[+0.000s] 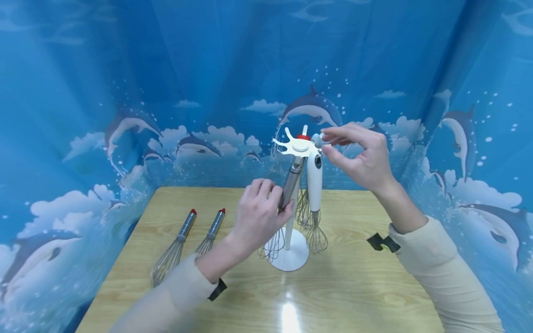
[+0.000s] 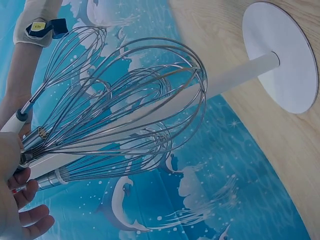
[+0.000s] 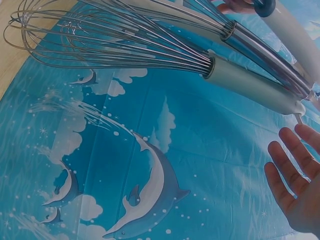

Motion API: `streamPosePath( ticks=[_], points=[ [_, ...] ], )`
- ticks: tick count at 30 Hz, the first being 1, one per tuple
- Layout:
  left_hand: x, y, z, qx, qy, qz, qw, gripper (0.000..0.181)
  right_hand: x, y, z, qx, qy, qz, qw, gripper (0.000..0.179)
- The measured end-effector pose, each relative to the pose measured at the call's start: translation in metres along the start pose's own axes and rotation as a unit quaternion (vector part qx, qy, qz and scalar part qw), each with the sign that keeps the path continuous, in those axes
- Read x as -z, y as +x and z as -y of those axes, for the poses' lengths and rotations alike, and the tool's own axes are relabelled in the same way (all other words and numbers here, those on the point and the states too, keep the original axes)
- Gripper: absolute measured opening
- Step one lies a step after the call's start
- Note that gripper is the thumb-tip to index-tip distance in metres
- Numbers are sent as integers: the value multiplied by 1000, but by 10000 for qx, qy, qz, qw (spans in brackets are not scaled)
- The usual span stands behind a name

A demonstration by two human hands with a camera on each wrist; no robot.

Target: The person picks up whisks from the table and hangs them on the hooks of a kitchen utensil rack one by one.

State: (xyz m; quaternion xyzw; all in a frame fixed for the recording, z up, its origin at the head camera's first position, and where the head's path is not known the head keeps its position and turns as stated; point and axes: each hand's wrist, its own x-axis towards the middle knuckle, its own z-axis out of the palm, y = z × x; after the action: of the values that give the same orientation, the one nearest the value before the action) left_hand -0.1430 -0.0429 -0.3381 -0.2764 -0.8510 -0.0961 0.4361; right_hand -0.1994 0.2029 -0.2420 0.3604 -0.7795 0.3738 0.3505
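Note:
A white stand [image 1: 296, 256] with a ring of hooks [image 1: 300, 147] on top bears several whisks. My left hand [image 1: 258, 210] grips the grey handle of a whisk [image 1: 291, 182] hanging at the front; its large wire loops [image 2: 150, 105] spread below. Up at the hooks is my right hand [image 1: 366, 155], thumb and forefinger apart beside the pale end of a whisk handle [image 1: 317, 140]. In the right wrist view its fingers [image 3: 282, 157] are straight, just below the end of a pale-handled whisk [image 3: 250, 85]. A white-handled whisk [image 1: 315, 185] hangs between both hands.
Two metal whisks with red ends, one longer [image 1: 186, 226] and one shorter [image 1: 215, 225], lie on the wooden table [image 1: 354, 286] left of the stand. A blue dolphin-print curtain [image 1: 229, 69] encloses the back and sides. Behind the hooks shows a red cap [image 1: 304, 137].

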Motion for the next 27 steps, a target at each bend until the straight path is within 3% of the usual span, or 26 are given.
streamPosePath(
  ticks=[27],
  points=[
    [-12,-1,-4,233,-313,-84,9992,39,-3,-1,0,-214,99,-10,9997,34]
  ],
)
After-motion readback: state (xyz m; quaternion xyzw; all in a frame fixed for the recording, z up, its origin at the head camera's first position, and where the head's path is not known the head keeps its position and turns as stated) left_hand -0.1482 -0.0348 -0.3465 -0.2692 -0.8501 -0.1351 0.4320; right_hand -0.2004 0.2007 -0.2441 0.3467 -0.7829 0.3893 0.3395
